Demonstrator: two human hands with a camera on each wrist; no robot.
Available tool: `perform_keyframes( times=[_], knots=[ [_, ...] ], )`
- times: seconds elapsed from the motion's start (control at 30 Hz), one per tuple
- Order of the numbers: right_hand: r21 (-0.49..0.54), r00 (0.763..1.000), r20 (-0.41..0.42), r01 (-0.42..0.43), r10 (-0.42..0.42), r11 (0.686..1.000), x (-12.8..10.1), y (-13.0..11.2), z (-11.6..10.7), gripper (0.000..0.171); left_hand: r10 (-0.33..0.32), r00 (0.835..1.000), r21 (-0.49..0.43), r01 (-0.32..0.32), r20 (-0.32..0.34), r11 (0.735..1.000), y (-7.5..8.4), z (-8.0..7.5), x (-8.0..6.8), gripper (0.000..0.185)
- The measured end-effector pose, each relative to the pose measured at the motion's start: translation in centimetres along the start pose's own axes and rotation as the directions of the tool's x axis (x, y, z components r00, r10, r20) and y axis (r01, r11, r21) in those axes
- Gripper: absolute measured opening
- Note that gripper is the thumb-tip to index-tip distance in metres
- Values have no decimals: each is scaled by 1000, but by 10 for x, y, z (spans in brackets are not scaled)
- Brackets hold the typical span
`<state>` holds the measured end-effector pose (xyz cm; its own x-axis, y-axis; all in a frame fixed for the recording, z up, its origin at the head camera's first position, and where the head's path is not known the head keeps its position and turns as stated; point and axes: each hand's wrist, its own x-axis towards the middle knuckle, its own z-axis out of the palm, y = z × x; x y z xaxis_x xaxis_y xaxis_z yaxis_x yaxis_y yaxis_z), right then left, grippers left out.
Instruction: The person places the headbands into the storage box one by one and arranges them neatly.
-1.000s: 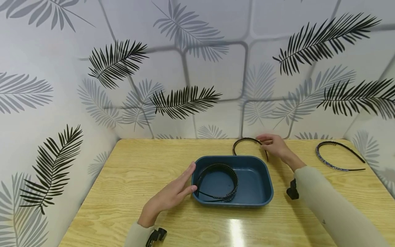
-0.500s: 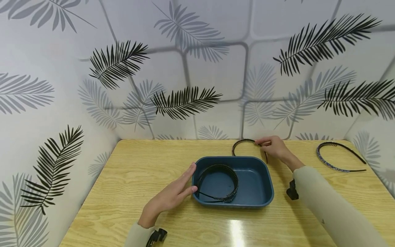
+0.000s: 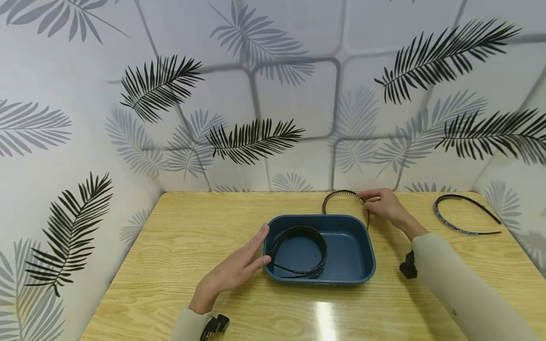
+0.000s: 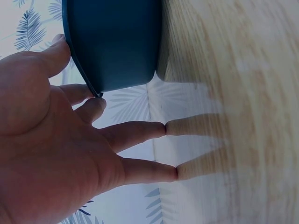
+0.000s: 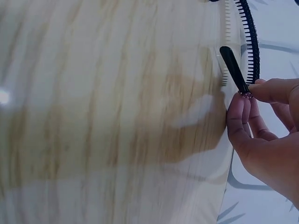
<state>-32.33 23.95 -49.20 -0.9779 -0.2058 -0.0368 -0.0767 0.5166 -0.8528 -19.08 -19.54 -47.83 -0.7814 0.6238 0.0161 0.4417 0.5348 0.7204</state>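
A dark blue plastic bin [image 3: 347,253] stands mid-table, with black toothed headbands [image 3: 323,253] nested in its left half. My left hand [image 3: 232,270] rests at the bin's left end. Its thumb and two fingers touch the rim in the left wrist view, while two straight fingers [image 4: 149,171] reach down to the tabletop. Behind the bin, my right hand [image 3: 388,208] pinches a black toothed headband [image 3: 341,191] near one end between thumb and fingertips. The right wrist view shows that headband's smooth black tip [image 5: 232,66] sticking out of the pinch. The bin hides part of its left arm.
A blue-patterned headband [image 3: 445,222] lies at the table's right back. Wallpaper [image 3: 256,142] with leaf prints rises straight behind the table edge. A black wrist device [image 3: 217,324] is strapped at the left sleeve, and another [image 3: 408,266] at the right sleeve.
My right hand has shifted slightly right with the headband pinched, and the headband's end now comes down closer to the bin's rim. The left hand and the bin stay in place.
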Motion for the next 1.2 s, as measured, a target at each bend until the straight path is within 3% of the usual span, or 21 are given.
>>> perform_keyframes(
  times=[0.2,0.4,0.63,0.93,1.2],
  knots=[
    [44,1000,-11,-21,21,999,-6,1,-9,40,-7,1000,1,7,-2,1000,0,0,0,74],
    [103,1000,-11,15,-14,995,-14,-1,-18,41,2,1000,5,-2,-12,1000,-2,0,0,74],
    [190,999,-30,-17,23,982,-23,-6,-29,44,-8,1000,-2,8,-5,1000,-2,1,0,74],
    [266,995,-95,39,-14,963,-36,-19,-40,48,-21,1000,-7,21,1,1000,-1,0,0,74],
    [221,990,-141,45,-14,974,-44,-25,-46,47,-9,1000,-7,9,0,1000,0,1,1,73]
  ],
)
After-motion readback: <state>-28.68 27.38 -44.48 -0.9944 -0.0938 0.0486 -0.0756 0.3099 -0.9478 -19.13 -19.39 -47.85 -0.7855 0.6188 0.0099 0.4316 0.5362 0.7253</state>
